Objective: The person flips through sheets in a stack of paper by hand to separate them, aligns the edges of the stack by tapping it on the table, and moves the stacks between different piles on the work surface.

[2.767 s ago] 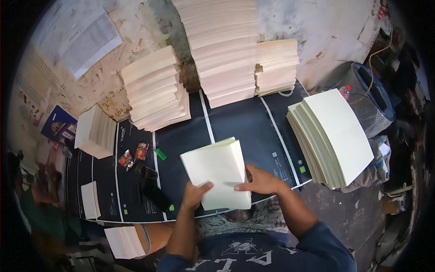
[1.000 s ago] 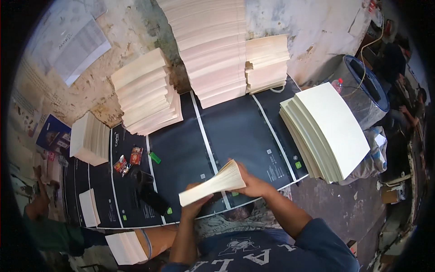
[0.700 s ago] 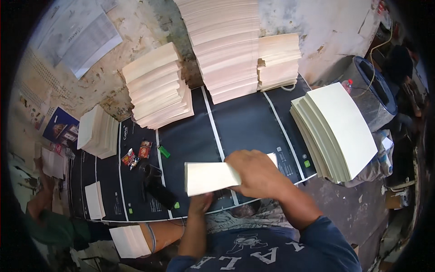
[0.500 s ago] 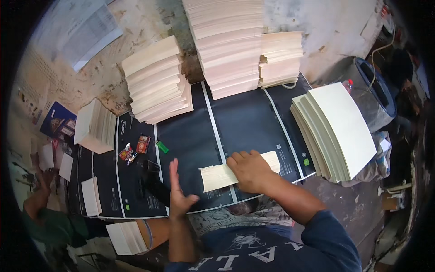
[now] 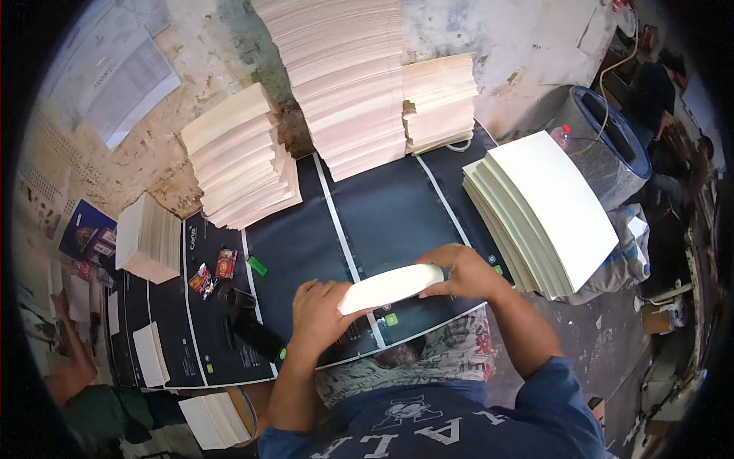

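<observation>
A thin stack of cream sheets (image 5: 391, 288) is held up above the near edge of the dark-covered table (image 5: 390, 206), its pale upper face slightly bowed. My left hand (image 5: 319, 314) grips the stack's left end. At the other end, my right hand (image 5: 468, 274) closes round it with thumb and fingers. A taller pile of sheets (image 5: 547, 206) with a whitish top stands beyond my right hand. Left of my left hand lie a green lighter (image 5: 257, 265), a red packet (image 5: 225, 263), a crumpled wrapper (image 5: 202, 280) and a dark object I cannot make out (image 5: 256, 336).
Along the back wall stand a very tall paper stack (image 5: 344, 92), a leaning stack (image 5: 241, 164) and a smaller one (image 5: 440, 103). More paper (image 5: 145, 241) sits at the left. Another person's arm (image 5: 73, 344) shows at far left. A blue-rimmed barrel (image 5: 604, 145) stands back right.
My left hand, open and apart before, now grips the stack's left end. My right hand has turned from resting over the stack to holding its right end, and the stack is lifted and tilted.
</observation>
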{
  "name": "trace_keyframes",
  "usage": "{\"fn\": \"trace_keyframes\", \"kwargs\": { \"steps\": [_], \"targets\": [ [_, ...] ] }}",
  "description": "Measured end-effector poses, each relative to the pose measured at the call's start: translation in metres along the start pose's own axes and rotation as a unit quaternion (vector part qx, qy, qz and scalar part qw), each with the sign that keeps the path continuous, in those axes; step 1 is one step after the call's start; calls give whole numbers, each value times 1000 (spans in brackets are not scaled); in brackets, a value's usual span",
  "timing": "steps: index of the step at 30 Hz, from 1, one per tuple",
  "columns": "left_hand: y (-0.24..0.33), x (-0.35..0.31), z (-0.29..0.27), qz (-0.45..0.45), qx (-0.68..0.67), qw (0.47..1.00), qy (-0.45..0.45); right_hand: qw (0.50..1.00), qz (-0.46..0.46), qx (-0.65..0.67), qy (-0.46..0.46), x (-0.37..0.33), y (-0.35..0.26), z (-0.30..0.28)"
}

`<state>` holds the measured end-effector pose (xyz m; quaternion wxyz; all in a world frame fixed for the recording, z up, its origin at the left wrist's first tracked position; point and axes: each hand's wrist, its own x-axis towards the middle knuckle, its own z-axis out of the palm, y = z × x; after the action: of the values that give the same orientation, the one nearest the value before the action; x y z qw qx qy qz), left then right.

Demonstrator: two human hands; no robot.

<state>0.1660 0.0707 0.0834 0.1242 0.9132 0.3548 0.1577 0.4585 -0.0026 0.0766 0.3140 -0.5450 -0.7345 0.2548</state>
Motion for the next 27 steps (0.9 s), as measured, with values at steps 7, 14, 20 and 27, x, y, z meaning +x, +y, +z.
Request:
{"fn": "trace_keyframes", "kwargs": {
  "steps": [7, 14, 20, 27],
  "targets": [
    [11, -1, -3, -18, 38, 999, -19, 1000, -7, -16, 3, -3, 18, 9],
    [-40, -50, 9, -202, -304, 931, 30, 994, 44, 57, -79, -5, 2, -3],
    [-49, -73, 105, -147, -576, 800, 81, 949, 47, 295, 102, -41, 23, 67],
    [-3, -66, 103, -251, -492, 801, 231, 922, 207, 272, 183, -48, -8, 85]
  ]
}}
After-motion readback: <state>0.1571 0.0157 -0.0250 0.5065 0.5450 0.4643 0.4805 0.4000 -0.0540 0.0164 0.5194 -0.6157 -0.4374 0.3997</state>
